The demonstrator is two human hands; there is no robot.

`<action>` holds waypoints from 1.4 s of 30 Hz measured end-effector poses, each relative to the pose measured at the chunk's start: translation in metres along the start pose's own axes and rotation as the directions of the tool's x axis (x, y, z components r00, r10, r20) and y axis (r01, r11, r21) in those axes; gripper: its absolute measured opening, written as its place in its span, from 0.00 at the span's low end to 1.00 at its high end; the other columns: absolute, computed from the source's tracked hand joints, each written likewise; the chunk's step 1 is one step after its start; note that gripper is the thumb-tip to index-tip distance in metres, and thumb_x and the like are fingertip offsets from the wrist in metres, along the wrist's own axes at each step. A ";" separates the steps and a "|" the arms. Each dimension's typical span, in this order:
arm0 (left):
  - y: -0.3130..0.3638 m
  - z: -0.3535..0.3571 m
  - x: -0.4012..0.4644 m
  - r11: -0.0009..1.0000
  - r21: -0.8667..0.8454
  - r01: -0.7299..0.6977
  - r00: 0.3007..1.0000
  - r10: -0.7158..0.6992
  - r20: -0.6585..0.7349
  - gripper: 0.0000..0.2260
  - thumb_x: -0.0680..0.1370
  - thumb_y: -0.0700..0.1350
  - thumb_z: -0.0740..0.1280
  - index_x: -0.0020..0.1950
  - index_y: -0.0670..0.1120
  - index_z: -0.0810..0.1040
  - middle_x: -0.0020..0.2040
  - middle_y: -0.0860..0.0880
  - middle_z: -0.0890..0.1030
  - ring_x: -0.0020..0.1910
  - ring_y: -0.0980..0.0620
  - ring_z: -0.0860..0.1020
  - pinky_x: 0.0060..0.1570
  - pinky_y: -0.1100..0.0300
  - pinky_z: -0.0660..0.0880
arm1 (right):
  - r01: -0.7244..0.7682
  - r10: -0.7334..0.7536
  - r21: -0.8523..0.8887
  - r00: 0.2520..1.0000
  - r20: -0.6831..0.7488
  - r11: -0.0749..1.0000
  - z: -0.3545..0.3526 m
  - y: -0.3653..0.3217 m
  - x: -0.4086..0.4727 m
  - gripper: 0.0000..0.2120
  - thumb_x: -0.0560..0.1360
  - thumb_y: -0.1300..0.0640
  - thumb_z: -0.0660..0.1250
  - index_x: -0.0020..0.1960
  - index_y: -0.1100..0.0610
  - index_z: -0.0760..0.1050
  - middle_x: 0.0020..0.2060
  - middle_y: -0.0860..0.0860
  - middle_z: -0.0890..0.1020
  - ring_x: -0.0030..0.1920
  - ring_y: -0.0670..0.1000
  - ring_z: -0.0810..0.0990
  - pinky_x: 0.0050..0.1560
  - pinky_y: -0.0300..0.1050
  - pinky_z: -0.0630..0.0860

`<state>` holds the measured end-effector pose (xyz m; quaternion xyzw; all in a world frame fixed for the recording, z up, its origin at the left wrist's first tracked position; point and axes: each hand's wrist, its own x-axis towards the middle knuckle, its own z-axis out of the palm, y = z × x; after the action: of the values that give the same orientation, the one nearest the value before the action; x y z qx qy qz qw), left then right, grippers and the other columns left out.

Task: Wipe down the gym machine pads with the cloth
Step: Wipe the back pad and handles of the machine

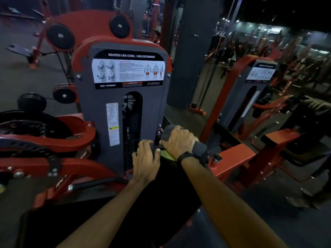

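A tall grey and red weight-stack tower [121, 97] stood over a person bent across a broad black padded machine cushion [143, 203], both bare arms stretched forward along it. Beside it to the right, a red steel frame arm [234, 156] angled away toward a second, similar station [254, 97] in the dim room. The right hand [179, 140] was clamped over a dark grey cloth [198, 149] bunched on the cushion's far end, apparently bearing down to rub that edge; a sliver of yellow-green [167, 154] showed beneath the wrist, its nature unclear. The left hand [146, 158], fingers spread flat and gripping nothing, lay at the foot of the tower beside the cushion, seemingly to steady the reach. A black wristband [185, 156] circled the right wrist. The black header on the tower [131, 56] read "SEATED LEG CURL / LEG EXTENSION" above a white instruction chart [128, 71] of exercise figures; the finer print, and a narrow white warning label [112, 124] lower down, were too small to read.
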<state>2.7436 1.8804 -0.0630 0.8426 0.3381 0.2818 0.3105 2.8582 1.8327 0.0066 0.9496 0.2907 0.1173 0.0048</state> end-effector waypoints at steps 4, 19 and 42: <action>-0.007 -0.017 -0.027 0.999 0.039 -0.022 1.000 0.022 0.001 0.18 0.82 0.55 0.56 0.68 0.47 0.67 0.67 0.49 0.69 0.63 0.46 0.72 0.60 0.48 0.63 | 0.051 -0.059 0.124 0.996 0.063 0.991 -0.005 -0.008 0.013 0.33 0.66 0.31 0.71 0.58 0.55 0.77 0.53 0.56 0.83 0.53 0.61 0.81 0.53 0.60 0.79; 0.001 -0.070 -0.088 0.982 0.025 -0.187 0.982 0.188 -0.010 0.17 0.82 0.51 0.61 0.68 0.46 0.68 0.67 0.51 0.69 0.62 0.48 0.73 0.62 0.47 0.66 | 0.003 -0.021 0.144 0.992 0.125 0.990 -0.034 0.058 -0.073 0.41 0.73 0.30 0.67 0.78 0.49 0.62 0.60 0.60 0.80 0.59 0.62 0.79 0.49 0.50 0.74; -0.078 -0.115 -0.069 0.945 -0.004 -0.327 0.924 0.320 0.211 0.27 0.78 0.59 0.50 0.69 0.45 0.70 0.70 0.47 0.69 0.66 0.44 0.73 0.62 0.45 0.66 | -0.305 0.353 0.361 0.933 -0.074 0.881 -0.008 0.059 -0.139 0.42 0.71 0.28 0.67 0.76 0.49 0.65 0.64 0.61 0.73 0.61 0.66 0.74 0.49 0.59 0.76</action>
<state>2.5916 1.9127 -0.0624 0.9164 0.1644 0.2338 0.2803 2.7772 1.7059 -0.0117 0.9608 0.1405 0.1293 -0.2011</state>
